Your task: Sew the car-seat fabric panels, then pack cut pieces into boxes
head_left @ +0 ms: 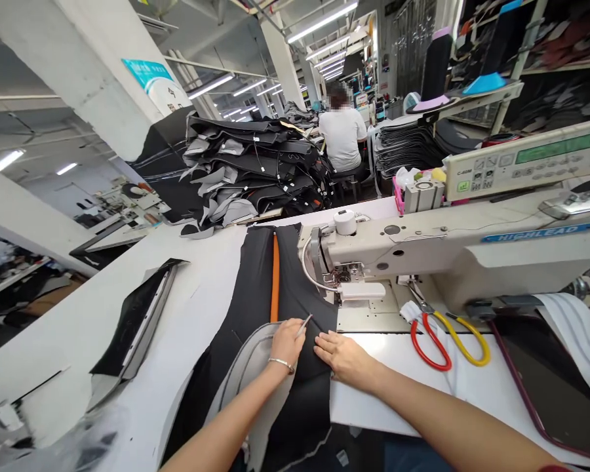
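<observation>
A black fabric panel (255,288) with an orange strip (275,278) lies on the white table in front of a sewing machine (423,252). My left hand (286,342) rests on the fabric, fingers closed round a thin metal tool (303,325) that points toward the needle. It wears a silver bracelet at the wrist. My right hand (343,357) lies flat and open on the fabric's right edge, next to the machine's plate. A grey piece (248,367) lies under my left forearm.
Scissors with red and yellow handles (445,337) lie right of my hands. A control panel (526,164) sits above the machine. Stacked dark cut pieces (250,170) pile up at the back. A person in a white shirt (343,137) sits beyond. More black pieces (135,324) lie left.
</observation>
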